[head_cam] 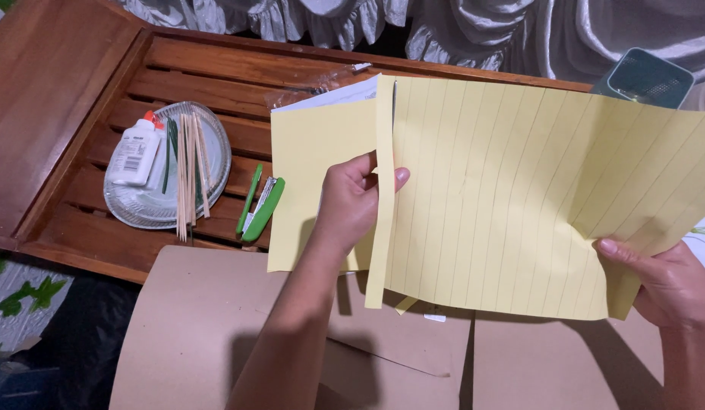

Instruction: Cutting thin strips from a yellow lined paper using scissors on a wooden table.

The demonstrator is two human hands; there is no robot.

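Head view: the left hand [352, 199] pinches a narrow strip [381, 205] at the left edge of the yellow lined sheet [512, 197], while the right hand [667, 285] grips the sheet's near right corner above brown cardboard [216, 326]. The strip appears nearly cut free; separating it calls for a steady pull. Far left lie a green cutter [263, 209] and a glass plate [140, 209] carrying a glue bottle [136, 149].
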